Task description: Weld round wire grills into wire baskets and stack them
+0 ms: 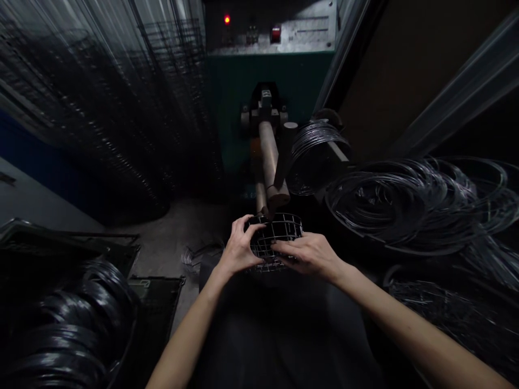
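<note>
Basket (287,226): rim at the tip of the machine's arm (271,156), apparently set there for working. Left hand (239,246) grips its left side; right hand (310,253) grips the right, likely steadying it. Wire rings (318,135) hang beside the arm.

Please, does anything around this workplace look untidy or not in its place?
Yes, the wire rings at right: they lie in an uneven heap, and some seem to spill past the rim of the dark tub, which looks untidy.
</note>
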`<state>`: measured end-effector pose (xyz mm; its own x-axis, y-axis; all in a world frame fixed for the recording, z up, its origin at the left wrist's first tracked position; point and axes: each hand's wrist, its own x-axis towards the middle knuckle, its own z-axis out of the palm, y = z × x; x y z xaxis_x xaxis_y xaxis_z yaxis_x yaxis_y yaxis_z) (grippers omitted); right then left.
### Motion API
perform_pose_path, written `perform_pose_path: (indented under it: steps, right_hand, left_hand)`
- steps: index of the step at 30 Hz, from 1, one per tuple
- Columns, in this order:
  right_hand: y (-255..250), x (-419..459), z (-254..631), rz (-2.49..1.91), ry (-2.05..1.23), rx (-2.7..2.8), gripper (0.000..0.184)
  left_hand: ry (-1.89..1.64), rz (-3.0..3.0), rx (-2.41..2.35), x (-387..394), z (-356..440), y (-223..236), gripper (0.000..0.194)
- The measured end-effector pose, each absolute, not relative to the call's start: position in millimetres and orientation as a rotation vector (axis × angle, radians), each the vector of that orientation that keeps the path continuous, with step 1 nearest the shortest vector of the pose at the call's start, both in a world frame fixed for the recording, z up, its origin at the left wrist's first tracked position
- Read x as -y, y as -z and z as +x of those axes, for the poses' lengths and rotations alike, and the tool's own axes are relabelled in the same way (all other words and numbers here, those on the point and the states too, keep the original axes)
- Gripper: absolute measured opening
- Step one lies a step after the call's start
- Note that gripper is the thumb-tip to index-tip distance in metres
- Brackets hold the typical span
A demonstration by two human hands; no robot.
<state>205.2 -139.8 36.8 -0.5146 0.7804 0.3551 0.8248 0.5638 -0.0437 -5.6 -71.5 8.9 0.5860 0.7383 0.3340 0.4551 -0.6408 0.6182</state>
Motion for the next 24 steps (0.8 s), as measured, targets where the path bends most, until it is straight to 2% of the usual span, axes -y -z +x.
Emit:
perform_pose_path:
  steps: [14,24]
  right_hand:
    - [-37,132,206,-1.408,0.072,2.41,0.026]
    - [-24,125,204,-1.593,0.11,2.09,0.025]
  left_hand:
    - [-0.755,2.318,-0.945,56,-6,-13,0.079]
    - [-0.814,2.298,-0.973,27,2,-12,0.082]
